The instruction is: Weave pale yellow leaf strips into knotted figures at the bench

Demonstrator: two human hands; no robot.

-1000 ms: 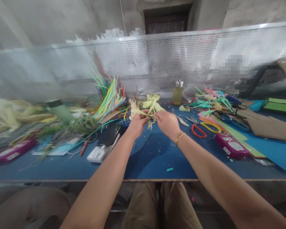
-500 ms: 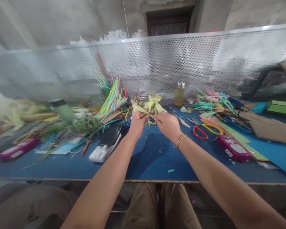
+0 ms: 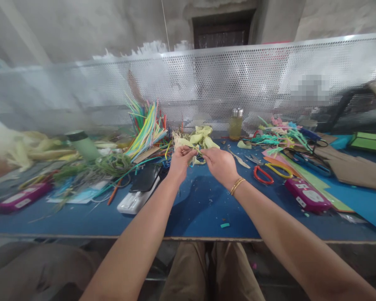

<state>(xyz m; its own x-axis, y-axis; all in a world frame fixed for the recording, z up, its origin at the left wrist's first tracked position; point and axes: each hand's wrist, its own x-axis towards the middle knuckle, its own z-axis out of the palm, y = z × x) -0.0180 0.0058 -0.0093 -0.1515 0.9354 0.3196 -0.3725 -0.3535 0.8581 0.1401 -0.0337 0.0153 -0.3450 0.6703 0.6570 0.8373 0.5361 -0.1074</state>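
My left hand (image 3: 180,161) and my right hand (image 3: 219,164) meet over the middle of the blue table (image 3: 194,209). Both pinch a bunch of pale yellow-green leaf strips (image 3: 198,139), the fingers closed on strands of it. The bunch fans up and away from my fingers, just above the table top. A gold bracelet (image 3: 237,185) sits on my right wrist.
Coloured strips (image 3: 146,125) stand at the back left, beside a green cup (image 3: 81,144). A black phone (image 3: 146,177) lies on a white box (image 3: 134,200). Red scissors (image 3: 263,173), a pink box (image 3: 307,195), a glass jar (image 3: 236,123) and paper sheets lie right. A perforated metal screen (image 3: 238,79) closes the back.
My hands have shifted slightly away from me with the leaf bunch, and the fingers have reworked their grip on the strands. Nothing else on the table has moved.
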